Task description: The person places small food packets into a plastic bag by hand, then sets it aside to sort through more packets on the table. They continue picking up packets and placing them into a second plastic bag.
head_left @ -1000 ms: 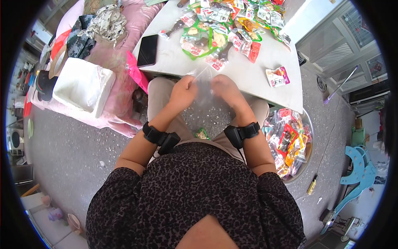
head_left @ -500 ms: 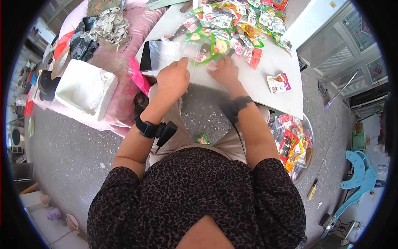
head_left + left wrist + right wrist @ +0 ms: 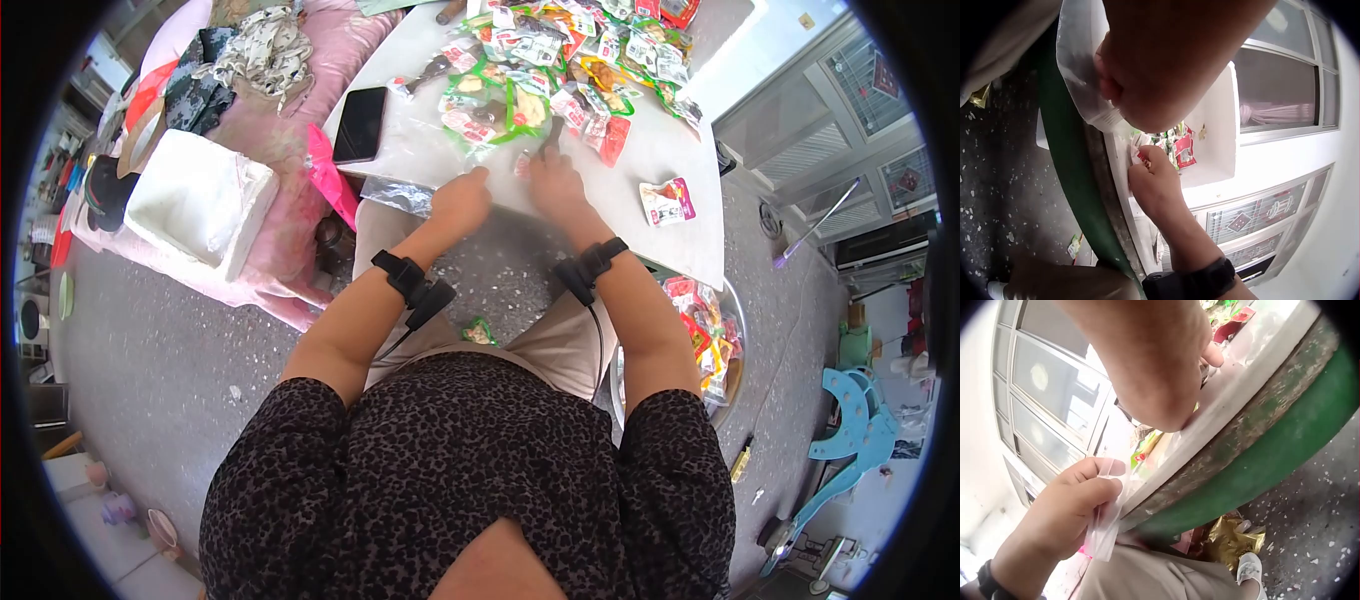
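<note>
My left hand [image 3: 462,203] pinches a clear plastic bag [image 3: 397,195] that hangs over the table's near edge. Thumb and fingers grip its folded film [image 3: 1105,519] in the right wrist view. To its right, my right hand [image 3: 562,188] reaches over the tabletop, fingers curled round a dark vacuum-packed snack packet [image 3: 550,138]. Part of a red and white label shows at those fingers in the left wrist view. Just beyond both hands lies a pile of snack packets [image 3: 530,85], mostly with green, red and white print.
A phone [image 3: 360,124] lies on the white table [image 3: 620,215], left of the pile. One packet [image 3: 667,202] sits apart at the right. A metal basin [image 3: 738,375] of packets stands on the floor. A white foam box [image 3: 195,200] rests on the pink bedding [image 3: 300,150].
The plastic bag, stretched between both hands earlier, has swung left over the phone and then down to the table edge. My right hand has moved forward to the pile and grasped a packet.
</note>
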### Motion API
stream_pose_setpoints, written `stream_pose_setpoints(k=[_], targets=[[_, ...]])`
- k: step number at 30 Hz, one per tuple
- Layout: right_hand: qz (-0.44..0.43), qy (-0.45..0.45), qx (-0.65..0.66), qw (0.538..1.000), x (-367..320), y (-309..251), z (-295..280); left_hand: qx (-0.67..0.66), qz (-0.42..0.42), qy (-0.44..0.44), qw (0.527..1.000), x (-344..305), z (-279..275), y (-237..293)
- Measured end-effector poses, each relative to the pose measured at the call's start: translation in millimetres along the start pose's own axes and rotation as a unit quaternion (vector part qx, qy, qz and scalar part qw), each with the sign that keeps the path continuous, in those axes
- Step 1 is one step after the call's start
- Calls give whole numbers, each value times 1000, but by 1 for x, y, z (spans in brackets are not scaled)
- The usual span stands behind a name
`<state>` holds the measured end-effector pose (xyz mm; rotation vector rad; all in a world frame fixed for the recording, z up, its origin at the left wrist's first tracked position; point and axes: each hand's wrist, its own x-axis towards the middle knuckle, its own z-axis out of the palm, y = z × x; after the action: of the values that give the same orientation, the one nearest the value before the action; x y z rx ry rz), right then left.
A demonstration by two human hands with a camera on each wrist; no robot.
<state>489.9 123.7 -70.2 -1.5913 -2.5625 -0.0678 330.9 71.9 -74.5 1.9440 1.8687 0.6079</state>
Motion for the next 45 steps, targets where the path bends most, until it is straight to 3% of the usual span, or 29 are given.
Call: stream_pose_setpoints(k=[13, 16, 19, 22, 23, 25, 28, 31, 38, 41, 45], targets=[[-77, 84, -69, 991, 17, 20, 1, -14, -16, 6, 1000, 2, -1, 2], [-32, 61, -46, 997, 25, 35, 13, -21, -7, 20, 1000, 1, 2, 0], [49, 204, 101, 972, 14, 34, -3, -26, -4, 26, 999, 1, 2, -1], [138, 255, 367, 884, -4, 35, -41, -39, -5, 21, 999, 0, -1, 2], [191, 212, 647, 707, -6, 48, -37, -44, -6, 17, 999, 0, -2, 3], [217, 121, 783, 570, -25, 63, -55, -36, 5, 19, 999, 2, 3, 3], [260, 115, 836, 470, -46, 74, -35, -21, 11, 5, 1000, 3, 5, 8], [305, 74, 819, 480, -63, 74, -18, -17, 12, 0, 1000, 2, 6, 12], [341, 74, 722, 598, -68, 71, -3, -28, 34, 31, 999, 2, 10, 11], [286, 156, 739, 590, -70, 58, -9, -36, 34, 42, 998, -1, 12, 9], [252, 184, 782, 539, -82, 48, -28, -41, 34, 38, 998, -4, 7, 13]])
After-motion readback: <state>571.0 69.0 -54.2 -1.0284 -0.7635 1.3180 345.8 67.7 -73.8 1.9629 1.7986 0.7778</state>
